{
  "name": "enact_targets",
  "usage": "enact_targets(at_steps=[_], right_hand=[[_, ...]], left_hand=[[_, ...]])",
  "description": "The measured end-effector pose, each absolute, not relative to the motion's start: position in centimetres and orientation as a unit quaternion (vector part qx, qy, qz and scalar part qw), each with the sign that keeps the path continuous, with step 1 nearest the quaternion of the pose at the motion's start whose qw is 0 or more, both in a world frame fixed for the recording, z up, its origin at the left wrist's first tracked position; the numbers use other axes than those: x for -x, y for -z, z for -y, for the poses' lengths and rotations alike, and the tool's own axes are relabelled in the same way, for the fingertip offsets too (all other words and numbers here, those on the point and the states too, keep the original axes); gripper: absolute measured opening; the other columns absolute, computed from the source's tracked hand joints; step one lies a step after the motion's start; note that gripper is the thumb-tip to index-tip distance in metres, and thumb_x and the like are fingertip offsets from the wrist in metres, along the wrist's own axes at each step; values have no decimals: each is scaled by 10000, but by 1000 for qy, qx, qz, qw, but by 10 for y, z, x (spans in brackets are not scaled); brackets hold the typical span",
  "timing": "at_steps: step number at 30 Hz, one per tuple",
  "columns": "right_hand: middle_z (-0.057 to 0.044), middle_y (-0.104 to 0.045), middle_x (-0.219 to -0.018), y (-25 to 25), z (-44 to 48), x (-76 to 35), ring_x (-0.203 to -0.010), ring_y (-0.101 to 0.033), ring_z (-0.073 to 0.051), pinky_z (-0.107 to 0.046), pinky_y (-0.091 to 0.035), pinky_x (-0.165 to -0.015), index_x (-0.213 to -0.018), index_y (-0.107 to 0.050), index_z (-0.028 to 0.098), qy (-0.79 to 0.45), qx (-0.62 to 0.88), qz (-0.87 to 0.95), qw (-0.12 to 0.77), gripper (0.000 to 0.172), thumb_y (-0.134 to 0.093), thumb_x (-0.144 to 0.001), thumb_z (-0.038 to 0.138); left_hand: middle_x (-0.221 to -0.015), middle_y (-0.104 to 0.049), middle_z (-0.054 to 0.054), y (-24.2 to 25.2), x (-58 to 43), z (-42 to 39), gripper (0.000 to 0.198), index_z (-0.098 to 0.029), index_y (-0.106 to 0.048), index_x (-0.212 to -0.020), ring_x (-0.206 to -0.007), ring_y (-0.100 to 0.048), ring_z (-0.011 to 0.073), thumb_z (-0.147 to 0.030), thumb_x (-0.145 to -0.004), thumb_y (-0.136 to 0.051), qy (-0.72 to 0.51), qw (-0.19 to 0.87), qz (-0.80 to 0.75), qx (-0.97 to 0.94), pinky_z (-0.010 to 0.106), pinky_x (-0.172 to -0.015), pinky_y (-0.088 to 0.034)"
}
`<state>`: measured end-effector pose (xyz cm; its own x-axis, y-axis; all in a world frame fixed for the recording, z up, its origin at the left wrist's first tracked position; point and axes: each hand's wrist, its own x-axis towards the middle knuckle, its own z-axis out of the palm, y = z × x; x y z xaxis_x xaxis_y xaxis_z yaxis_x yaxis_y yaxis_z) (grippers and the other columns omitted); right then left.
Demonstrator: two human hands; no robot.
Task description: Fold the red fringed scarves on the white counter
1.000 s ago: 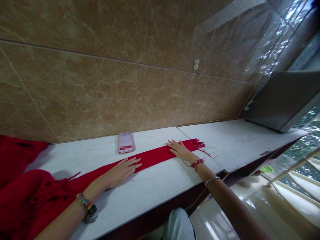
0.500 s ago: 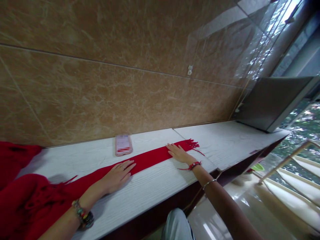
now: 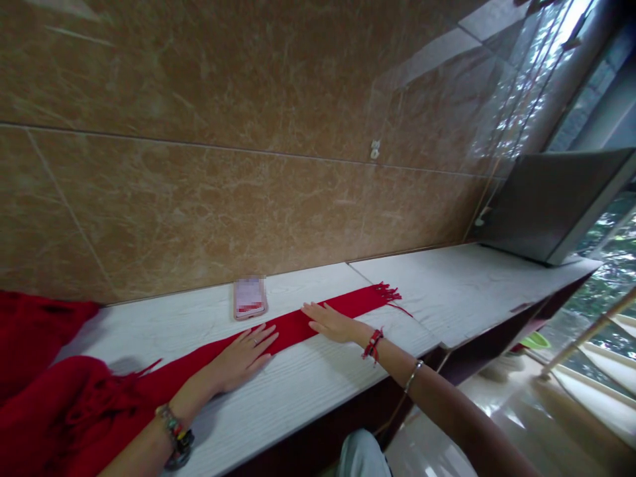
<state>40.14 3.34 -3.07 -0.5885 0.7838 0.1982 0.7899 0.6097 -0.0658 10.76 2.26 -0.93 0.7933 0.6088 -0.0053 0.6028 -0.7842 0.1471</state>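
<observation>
A red scarf (image 3: 293, 333) with a fringed end lies as a long flat strip along the white counter (image 3: 318, 391). My left hand (image 3: 242, 361), wearing a ring and a beaded bracelet, rests flat on the scarf with its fingers stretched out. To its right, my right hand (image 3: 334, 323) also lies flat on the strip, fingers extended, short of the fringe. Toward the left the scarf runs into a bunched red heap (image 3: 64, 397); part of it lies behind my left forearm. Neither hand grips the cloth.
A phone (image 3: 250, 298) lies on the counter behind the scarf, near the brown tiled wall (image 3: 199, 212). A large grey panel-like box (image 3: 551, 205) stands at the counter's far right end. The counter's front edge runs close to my knee (image 3: 364, 454).
My right hand has slid left along the scarf, away from the fringe and closer to my left hand. My left hand stays on the cloth. The view has shifted slightly.
</observation>
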Motion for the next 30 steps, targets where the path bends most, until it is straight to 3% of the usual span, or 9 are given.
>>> enact_targets(at_steps=[3, 10, 15, 20, 24, 30], right_hand=[[-48, -270, -1419, 33, -31, -401, -1303, -203, -182, -455, -203, -1035, -1377, -218, 253, 5, 433, 896, 95, 471, -203, -926, 390], [-100, -315, -1392, 41, -42, -532, -1278, -269, -224, -514, -265, -987, -1342, -316, 207, 66, 614, 784, 53, 451, -200, -919, 308], [-202, -366, -1338, 31, -47, -545, -1256, -296, -299, -555, -283, -960, -1286, -405, 92, 99, 651, 750, 63, 445, -248, -899, 246], [-113, -336, -1381, 17, -45, -428, -1287, -250, -207, -411, -269, -1028, -1301, -393, 156, 34, 479, 867, 135, 449, -343, -893, 336], [-79, -410, -1340, 13, -32, -351, -1252, -320, -157, -327, -266, -1039, -1275, -433, 188, -44, 329, 932, 143, 428, -394, -881, 351], [-116, -494, -1261, 17, -19, -344, -1170, -426, -189, -347, -340, -985, -1239, -469, 152, -68, 319, 919, 220, 463, -496, -828, 364]], left_hand=[[-1449, -178, 46, 5, -105, -21, 515, -235, -203, -1374, -1326, -130, 208, -458, -911, -186, 10, 88, -321, -943, 430, -1062, -157], [-1451, -163, 30, 10, -102, -25, 494, -270, -178, -1373, -1329, -110, 194, -453, -915, -184, 15, 105, -311, -945, 430, -1064, -130], [-1387, -349, 41, 11, -104, -27, 447, -271, -357, -1313, -1271, -288, 205, -431, -910, -248, -58, 73, -295, -951, 397, -1037, -230], [-1121, -554, 86, 2, -107, -22, 399, -215, -566, -1135, -994, -529, 202, -448, -851, -410, -102, 23, -278, -955, 319, -877, -413], [-1055, -578, 62, -3, -104, -16, 307, -217, -587, -1080, -934, -548, 173, -338, -876, -394, -96, 12, -277, -956, 278, -831, -429], [-974, -617, 58, -10, -101, -13, 296, -204, -587, -1053, -860, -579, 156, -215, -895, -337, -58, -3, -300, -952, 251, -751, -448]])
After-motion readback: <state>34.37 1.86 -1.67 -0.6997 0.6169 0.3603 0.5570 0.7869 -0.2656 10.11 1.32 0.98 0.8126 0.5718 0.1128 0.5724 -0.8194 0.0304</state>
